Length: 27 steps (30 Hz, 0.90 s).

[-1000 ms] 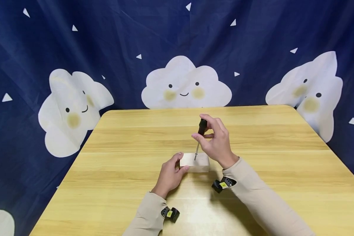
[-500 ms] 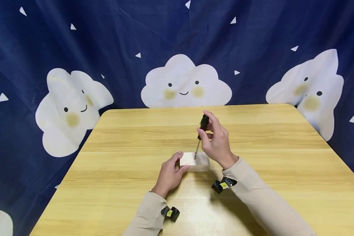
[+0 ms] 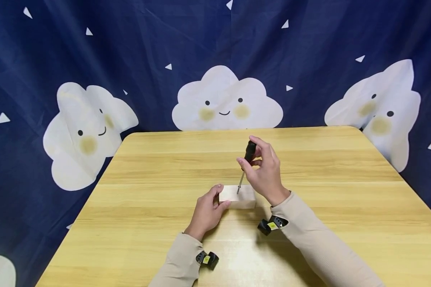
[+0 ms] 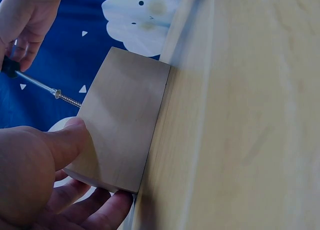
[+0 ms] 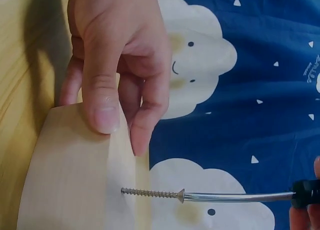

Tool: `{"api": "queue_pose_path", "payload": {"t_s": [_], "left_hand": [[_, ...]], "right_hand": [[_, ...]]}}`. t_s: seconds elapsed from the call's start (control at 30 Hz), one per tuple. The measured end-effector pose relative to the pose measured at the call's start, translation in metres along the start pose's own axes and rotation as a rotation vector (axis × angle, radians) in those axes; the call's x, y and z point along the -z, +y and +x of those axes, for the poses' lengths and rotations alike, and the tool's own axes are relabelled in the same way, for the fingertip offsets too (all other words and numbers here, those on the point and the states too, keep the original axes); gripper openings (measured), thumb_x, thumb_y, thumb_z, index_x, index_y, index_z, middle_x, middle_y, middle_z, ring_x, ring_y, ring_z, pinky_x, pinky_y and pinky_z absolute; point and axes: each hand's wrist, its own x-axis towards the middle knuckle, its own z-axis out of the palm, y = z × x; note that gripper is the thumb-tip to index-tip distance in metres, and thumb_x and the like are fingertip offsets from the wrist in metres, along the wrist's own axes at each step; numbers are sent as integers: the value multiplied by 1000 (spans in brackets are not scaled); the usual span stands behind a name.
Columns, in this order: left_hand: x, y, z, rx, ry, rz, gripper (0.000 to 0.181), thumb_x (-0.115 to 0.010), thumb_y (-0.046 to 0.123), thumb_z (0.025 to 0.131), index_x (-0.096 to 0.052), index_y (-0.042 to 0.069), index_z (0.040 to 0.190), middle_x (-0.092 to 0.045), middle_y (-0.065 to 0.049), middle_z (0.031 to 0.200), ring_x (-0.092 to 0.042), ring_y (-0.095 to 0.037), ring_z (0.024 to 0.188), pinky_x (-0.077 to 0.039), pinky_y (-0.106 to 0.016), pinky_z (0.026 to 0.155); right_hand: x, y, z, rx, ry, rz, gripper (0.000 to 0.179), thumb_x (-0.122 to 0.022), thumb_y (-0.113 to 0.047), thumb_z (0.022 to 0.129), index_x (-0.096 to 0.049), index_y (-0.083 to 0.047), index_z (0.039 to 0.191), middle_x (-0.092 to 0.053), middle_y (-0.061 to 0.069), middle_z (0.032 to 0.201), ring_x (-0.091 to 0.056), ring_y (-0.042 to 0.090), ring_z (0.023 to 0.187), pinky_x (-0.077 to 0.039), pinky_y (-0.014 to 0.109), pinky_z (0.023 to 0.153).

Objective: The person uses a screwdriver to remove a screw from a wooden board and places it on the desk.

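A pale wooden block [image 3: 231, 196] lies on the table, and my left hand [image 3: 205, 215] grips its left end between thumb and fingers. With fingers and thumb my right hand [image 3: 267, 171] holds a screwdriver [image 3: 250, 150] by its black handle above the block. The steel shaft [image 5: 240, 196] ends at the head of a screw [image 5: 152, 193]. That screw stands in the block's top face, with most of its thread showing. In the left wrist view the screw [image 4: 67, 99] and the block [image 4: 122, 120] are seen from the side.
The wooden table [image 3: 147, 207] spreads around both hands. Behind it hangs a dark blue curtain [image 3: 147, 48] with smiling clouds. A black wrist camera [image 3: 212, 261] sits on the left wrist and another camera [image 3: 264, 227] on the right.
My right fingers have shifted on the screwdriver handle, which has moved slightly right and leans a little more. My left hand and the block have stayed put.
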Motion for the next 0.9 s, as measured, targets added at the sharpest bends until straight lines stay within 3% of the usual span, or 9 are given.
{"api": "queue_pose_path", "payload": {"t_s": [0.23,0.43,0.53,0.9], "left_hand": [[-1,-2,-2,-5,6,5,51,-71,20,90,-54,0,134,-55,-19,135,-54,-30,122,-47,-40,99],[-2,-2,-1,-17,7,-5,52,-70,20,90,-53,-1,134,-54,-19,136,-54,-30,122,-50,-37,95],[-2,-1,-1,-9,2,-11,52,-70,20,91,-53,-1,135,-52,-19,138,-53,-30,123,-50,-36,95],[-1,-1,0,-9,3,-3,52,-70,19,90,-53,-1,135,-53,-19,137,-53,-30,123,-49,-37,96]], "right_hand": [[0,-1,-1,-5,-28,55,60,-67,10,82,-43,4,136,-59,19,86,-64,26,75,-60,32,58],[1,-2,0,-53,9,-18,70,-83,-3,75,-44,4,132,-53,20,93,-59,27,75,-59,33,55],[1,-2,1,-69,22,-39,71,-85,-3,73,-45,4,132,-54,20,92,-60,27,73,-58,32,54],[0,-2,0,-4,-46,71,64,-65,11,87,-34,4,142,-66,23,100,-71,29,76,-60,33,55]]}}
